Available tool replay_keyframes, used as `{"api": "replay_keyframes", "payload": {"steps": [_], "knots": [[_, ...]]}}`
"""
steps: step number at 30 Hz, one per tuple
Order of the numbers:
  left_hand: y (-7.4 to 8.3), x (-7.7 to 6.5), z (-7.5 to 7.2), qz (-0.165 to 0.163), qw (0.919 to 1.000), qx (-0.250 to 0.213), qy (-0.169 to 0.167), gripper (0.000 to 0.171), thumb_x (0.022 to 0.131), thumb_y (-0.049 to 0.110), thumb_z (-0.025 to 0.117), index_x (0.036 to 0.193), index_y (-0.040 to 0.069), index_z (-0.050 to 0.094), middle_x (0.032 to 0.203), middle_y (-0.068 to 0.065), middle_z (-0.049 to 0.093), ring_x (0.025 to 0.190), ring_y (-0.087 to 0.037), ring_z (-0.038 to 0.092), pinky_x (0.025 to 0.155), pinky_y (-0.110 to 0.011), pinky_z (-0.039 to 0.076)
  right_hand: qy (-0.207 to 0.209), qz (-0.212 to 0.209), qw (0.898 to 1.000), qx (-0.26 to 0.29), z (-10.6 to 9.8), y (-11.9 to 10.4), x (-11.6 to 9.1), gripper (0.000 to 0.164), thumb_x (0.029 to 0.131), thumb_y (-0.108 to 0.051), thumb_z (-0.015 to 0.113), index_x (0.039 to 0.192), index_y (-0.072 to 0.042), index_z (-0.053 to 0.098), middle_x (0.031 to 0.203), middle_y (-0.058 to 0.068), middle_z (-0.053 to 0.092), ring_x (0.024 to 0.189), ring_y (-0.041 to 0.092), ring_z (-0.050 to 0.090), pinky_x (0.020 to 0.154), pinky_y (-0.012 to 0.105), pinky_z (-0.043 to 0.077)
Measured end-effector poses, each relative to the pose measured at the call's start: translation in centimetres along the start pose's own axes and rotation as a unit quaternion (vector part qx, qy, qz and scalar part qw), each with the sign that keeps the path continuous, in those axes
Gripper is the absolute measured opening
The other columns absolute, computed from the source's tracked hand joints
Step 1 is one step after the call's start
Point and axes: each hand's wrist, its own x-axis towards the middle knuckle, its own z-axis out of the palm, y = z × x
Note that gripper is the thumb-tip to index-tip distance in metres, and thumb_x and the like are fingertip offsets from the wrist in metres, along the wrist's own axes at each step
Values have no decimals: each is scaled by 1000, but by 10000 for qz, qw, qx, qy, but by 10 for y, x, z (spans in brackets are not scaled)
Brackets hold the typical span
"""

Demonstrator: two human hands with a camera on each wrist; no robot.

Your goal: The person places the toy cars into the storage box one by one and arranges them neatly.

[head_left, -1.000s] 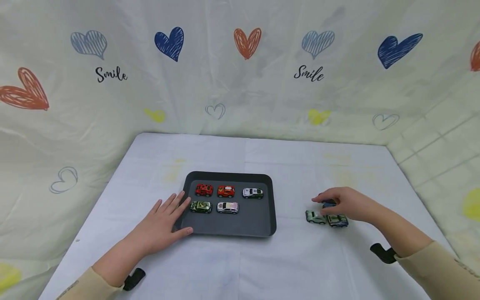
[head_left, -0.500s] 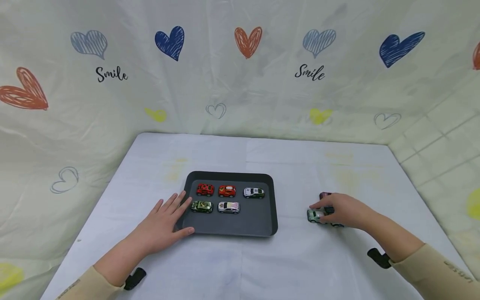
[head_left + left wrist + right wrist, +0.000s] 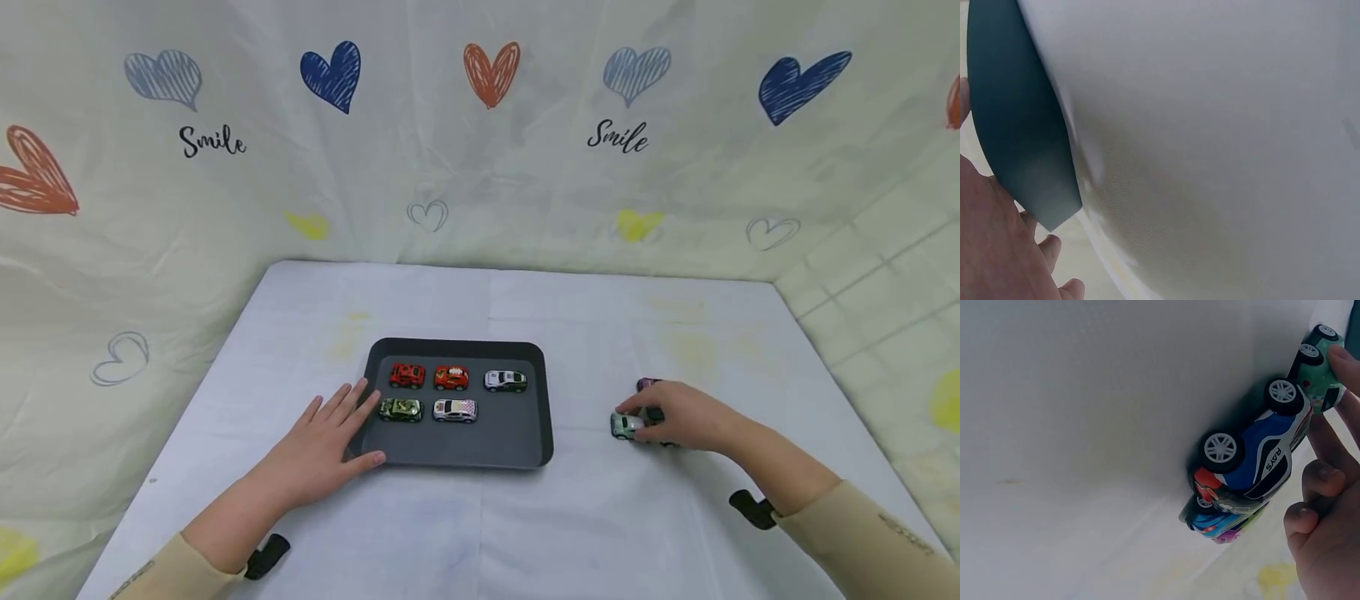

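My right hand (image 3: 686,417) pinches a light green toy car (image 3: 622,426) on the white table, thumb and finger on its sides. In the right wrist view, a blue, white and black toy car (image 3: 1260,453) stands right behind the green toy car. Past it shows part of a blue and pink toy car (image 3: 1219,525). My hand mostly covers these two in the head view. My left hand (image 3: 315,454), fingers straight and spread, rests on the left rim of the dark grey tray (image 3: 480,450). The left wrist view shows the tray's outer wall (image 3: 1022,125).
In the tray stand two red toy cars (image 3: 407,376) and a white and green toy car (image 3: 506,381) at the back. A camouflage-green toy car (image 3: 401,410) and a white patterned toy car (image 3: 454,410) stand in front. White cloth (image 3: 570,517) covers the table; a heart-printed curtain (image 3: 540,183) hangs behind.
My right hand has come down and slightly toward me onto the green toy car and now pinches it. A purple car end shows behind the hand. The left hand stays on the tray.
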Motion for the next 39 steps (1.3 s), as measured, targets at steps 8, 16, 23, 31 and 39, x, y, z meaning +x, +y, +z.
{"api": "replay_keyframes", "payload": {"steps": [8,16,23,31,39], "knots": [[-1,0,0,0,10000,3,35,89,91,67,55,159,17,25,166,-6,13,151,-34,14,118,-60,12,195,-13,9997,143,-12,-8,2,38,84,-29,80,120,-21,73,122,5,66,116,33,59,93,50,50],[1,1,-3,56,10000,-23,8,88,93,65,53,159,17,24,166,-7,13,151,-34,14,118,-60,12,354,-143,9987,338,-23,-15,7,39,86,-31,79,123,-20,71,122,2,66,111,28,60,89,45,53],[0,0,-3,57,10000,-25,-11,90,91,69,52,159,17,25,166,-9,14,150,-36,14,117,-62,12,257,-255,9963,779,-30,-32,20,42,85,-36,79,125,-24,70,121,-3,67,92,21,58,75,34,51],[-1,2,-1,34,10000,15,25,89,91,66,55,159,18,25,166,-7,13,150,-34,15,118,-60,12,144,-382,9933,1084,-32,-60,45,43,84,-37,80,126,-30,69,125,-7,65,123,26,56,104,50,45],[2,0,-5,17,10000,16,-76,88,92,65,56,159,16,25,166,-8,14,150,-35,14,118,-61,11,-66,-711,9914,1094,-28,-98,69,40,85,-26,80,124,-27,70,122,-7,65,120,25,57,102,48,47]]}}
